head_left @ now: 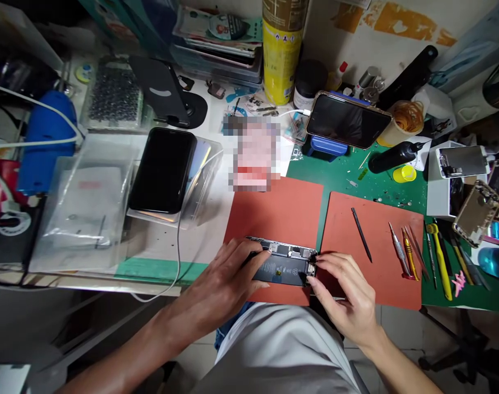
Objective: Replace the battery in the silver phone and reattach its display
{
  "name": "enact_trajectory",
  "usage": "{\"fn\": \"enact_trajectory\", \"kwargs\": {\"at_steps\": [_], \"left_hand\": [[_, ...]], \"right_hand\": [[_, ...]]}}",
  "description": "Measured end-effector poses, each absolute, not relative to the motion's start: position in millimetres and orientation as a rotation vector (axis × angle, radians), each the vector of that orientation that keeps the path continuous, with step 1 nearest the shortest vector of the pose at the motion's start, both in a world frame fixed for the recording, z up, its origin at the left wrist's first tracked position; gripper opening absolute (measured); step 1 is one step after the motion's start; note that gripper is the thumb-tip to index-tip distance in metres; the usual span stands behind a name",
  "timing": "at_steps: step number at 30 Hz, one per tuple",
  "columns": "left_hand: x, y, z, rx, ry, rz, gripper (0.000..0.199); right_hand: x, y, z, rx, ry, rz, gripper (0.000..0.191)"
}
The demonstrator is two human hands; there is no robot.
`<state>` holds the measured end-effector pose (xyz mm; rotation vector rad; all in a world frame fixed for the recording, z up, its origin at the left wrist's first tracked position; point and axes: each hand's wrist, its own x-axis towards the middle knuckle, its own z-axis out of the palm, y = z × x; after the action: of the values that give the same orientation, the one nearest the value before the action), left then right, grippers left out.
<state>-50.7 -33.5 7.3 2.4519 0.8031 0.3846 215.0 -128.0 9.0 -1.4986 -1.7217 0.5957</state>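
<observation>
An opened smartphone [288, 268] lies sideways on the left orange-red mat [280, 205], its black battery and circuit board exposed. My left hand [233, 268] grips its left end, with fingers over the top edge and the thumb near the lower edge. At the other end, my right hand [343, 290] has its fingertips at the upper corner and its thumb at the lower corner. Whether a small part is between those fingertips is too small to tell. Part of the phone's left end is hidden under my left hand.
On the right mat [380, 219] lie a black pry stick [361, 234], screwdrivers [399, 249] and tweezers. A yellow brush [440, 262] is further right. A phone [350, 119] leans on a blue stand [325, 146] behind. Another black phone [164, 169] rests at left beside a cable [178, 246].
</observation>
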Motion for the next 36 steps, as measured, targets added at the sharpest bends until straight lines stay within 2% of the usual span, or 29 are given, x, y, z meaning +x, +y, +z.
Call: {"fn": "enact_trajectory", "kwargs": {"at_steps": [12, 24, 31, 36], "left_hand": [[-52.3, -36.0, 1.8, 2.396, 0.820, 0.435, 0.039], [-53.0, -34.8, -1.7, 2.399, 0.810, 0.391, 0.046], [-55.2, -32.6, 1.5, 2.427, 0.787, 0.349, 0.058], [-56.0, -29.7, 4.0, 2.391, 0.792, 0.305, 0.056]], "right_hand": [[191.2, -95.7, 9.6, -1.811, -1.550, 0.706, 0.004], [182.6, -85.8, 13.4, -1.931, -1.531, 0.776, 0.009], [182.8, -81.8, 14.5, -1.952, -1.557, 0.800, 0.011], [182.2, -78.5, 14.5, -1.935, -1.599, 0.807, 0.013]]}}
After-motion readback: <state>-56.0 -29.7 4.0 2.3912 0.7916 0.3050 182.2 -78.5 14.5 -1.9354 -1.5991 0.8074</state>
